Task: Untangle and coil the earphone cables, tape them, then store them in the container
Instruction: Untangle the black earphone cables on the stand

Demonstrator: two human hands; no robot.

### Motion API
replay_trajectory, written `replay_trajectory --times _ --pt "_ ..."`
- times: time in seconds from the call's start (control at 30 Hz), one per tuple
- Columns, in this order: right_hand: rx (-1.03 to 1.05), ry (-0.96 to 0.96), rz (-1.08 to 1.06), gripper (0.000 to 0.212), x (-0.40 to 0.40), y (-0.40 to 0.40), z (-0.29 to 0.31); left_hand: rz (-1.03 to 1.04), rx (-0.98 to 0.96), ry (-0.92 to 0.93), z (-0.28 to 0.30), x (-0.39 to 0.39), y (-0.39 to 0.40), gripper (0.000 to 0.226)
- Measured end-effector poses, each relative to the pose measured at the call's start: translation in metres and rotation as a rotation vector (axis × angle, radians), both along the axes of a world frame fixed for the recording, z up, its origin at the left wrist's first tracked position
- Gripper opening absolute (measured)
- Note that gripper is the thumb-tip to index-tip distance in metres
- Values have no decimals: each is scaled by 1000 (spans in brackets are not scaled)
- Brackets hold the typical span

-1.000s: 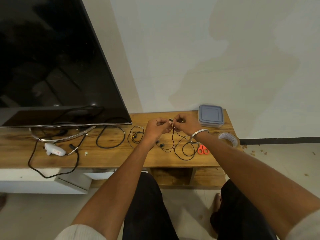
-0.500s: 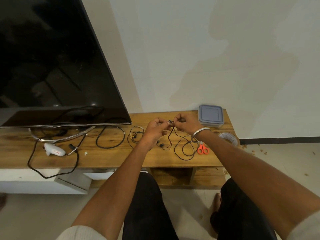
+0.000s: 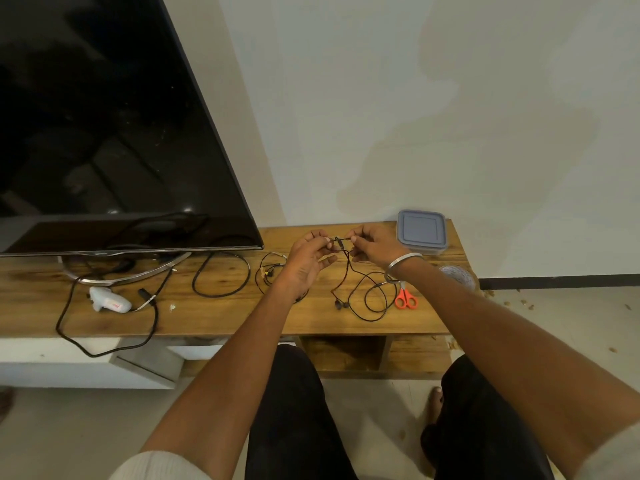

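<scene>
Nearest the edge of the wooden table, the black earphone cable lies in loose loops. It rises to a short span running left-right between the hands. The left hand and right hand each pinch it with curled fingertips, equally near. The lidded container sits beyond, rightward.

A pale wall with faint, darker blotches rises behind a low wooden TV bench, and a dark skirting strip runs along its foot at the right. A large black television stands on the bench's left part on a curved metal foot. The floor is light and smooth, with small crumbs near the wall
</scene>
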State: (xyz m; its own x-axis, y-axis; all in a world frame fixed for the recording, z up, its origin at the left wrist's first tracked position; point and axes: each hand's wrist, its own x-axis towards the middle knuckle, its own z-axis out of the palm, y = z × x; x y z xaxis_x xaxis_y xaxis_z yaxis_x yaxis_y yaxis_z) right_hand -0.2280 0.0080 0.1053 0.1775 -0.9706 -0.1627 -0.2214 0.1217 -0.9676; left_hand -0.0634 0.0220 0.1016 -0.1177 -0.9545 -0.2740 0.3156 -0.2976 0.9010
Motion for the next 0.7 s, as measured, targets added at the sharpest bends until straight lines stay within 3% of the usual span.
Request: replay_trajectory --times 0.2,0.43,0.6,0.7 --pt "27 -159 -81 15 0 2 2 3 10 73 -1 0 1 17" --pt "115 -395 -178 21 -1 2 8 16 22 26 0 1 2 18" --pt "137 -361 -170 21 -1 3 9 35 -3 -38 -2 2 0 15" --pt "110 -294 -132 19 -3 2 8 57 -4 38 -2 2 0 13"
